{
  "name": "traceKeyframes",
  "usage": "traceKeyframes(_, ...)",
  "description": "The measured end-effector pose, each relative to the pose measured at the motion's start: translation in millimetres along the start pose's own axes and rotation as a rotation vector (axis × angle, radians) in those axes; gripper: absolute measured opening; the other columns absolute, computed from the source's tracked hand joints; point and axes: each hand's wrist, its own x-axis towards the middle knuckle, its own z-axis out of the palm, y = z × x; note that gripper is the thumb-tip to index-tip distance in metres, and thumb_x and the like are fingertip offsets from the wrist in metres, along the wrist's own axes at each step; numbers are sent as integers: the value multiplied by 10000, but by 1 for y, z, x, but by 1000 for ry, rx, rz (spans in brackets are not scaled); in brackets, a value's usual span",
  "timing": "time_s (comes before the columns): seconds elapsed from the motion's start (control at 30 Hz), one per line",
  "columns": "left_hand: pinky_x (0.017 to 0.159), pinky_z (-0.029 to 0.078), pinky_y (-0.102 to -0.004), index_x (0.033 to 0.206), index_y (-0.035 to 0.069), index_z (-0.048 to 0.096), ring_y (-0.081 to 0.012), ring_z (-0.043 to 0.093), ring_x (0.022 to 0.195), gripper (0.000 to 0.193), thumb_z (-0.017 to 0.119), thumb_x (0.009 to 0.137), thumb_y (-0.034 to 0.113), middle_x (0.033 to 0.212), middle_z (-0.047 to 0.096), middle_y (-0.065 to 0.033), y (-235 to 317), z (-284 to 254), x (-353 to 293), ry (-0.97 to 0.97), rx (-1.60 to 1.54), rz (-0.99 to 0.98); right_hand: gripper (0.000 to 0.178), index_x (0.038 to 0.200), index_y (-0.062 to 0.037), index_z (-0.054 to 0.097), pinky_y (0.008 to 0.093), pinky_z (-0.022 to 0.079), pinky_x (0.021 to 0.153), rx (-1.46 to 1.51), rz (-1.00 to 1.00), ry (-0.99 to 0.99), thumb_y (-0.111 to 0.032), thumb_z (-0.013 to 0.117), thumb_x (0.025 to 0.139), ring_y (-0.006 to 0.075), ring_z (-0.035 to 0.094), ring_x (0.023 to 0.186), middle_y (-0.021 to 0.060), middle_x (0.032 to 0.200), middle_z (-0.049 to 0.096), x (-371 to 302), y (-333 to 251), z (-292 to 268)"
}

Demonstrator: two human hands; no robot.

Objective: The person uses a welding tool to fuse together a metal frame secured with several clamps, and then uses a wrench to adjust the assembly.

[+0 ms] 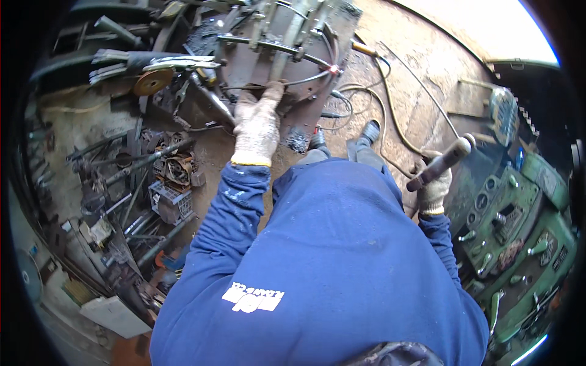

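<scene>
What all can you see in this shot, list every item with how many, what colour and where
metal workpiece: one, rusty brown with rods and clamps, top centre
thin rod: one, dark, on the workpiece by the left hand
cables: several, tan and dark, on the floor at upper right
grinding disc: one, brown, upper left
plastic crate: one, grey, among scrap at left
scrap bars and pipes: many, dark, left side
machine panel: one, green with levers, right
hammer-like tool: one, dark handle, in the right hand
shoes: two, dark, centre
left hand: gloved, whitish, resting on the workpiece
right hand: gloved, whitish, holding the tool
</scene>
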Motion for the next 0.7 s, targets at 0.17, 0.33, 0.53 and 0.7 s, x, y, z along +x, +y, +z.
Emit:
traceKeyframes(0.17, 811, 621, -373, 1207, 57, 606, -212, 724, 899, 268, 712, 966, 102, 1057, 705, -87, -2, 0, -1, 75, 87, -9, 223, 1132, -18, 621, 270, 535, 592, 52, -64, 4, -40, 728, 938, 130, 659, 665, 32, 818, 657, 29, -16, -8)
traceKeyframes(0.33, 833, 607, -360, 1170, 61, 616, -179, 709, 913, 221, 704, 972, 104, 1046, 704, -61, 2, 8, -12, 97, -44, -49, 242, 1190, -14, 597, 283, 548, 622, 86, -154, -28, -85, 686, 976, 138, 656, 669, 42, 829, 663, 78, -46, -24)
traceKeyframes(0.53, 825, 587, -379, 1173, 106, 624, -180, 701, 929, 189, 676, 996, 146, 1067, 711, -46, -5, 5, -24, 129, -189, -27, 187, 1064, -69, 517, 245, 416, 485, 259, -438, -342, -221, 602, 996, 138, 534, 532, 38, 747, 580, 143, -125, -27)
traceKeyframes(0.7, 764, 590, -370, 1156, 123, 616, -194, 721, 890, 185, 677, 1008, 215, 1047, 732, -48, -12, 5, -30, 201, -255, -28, 278, 1232, -19, 590, 231, 469, 614, 92, -470, -389, -220, 578, 1040, 101, 575, 708, 52, 908, 644, 190, -209, -12)
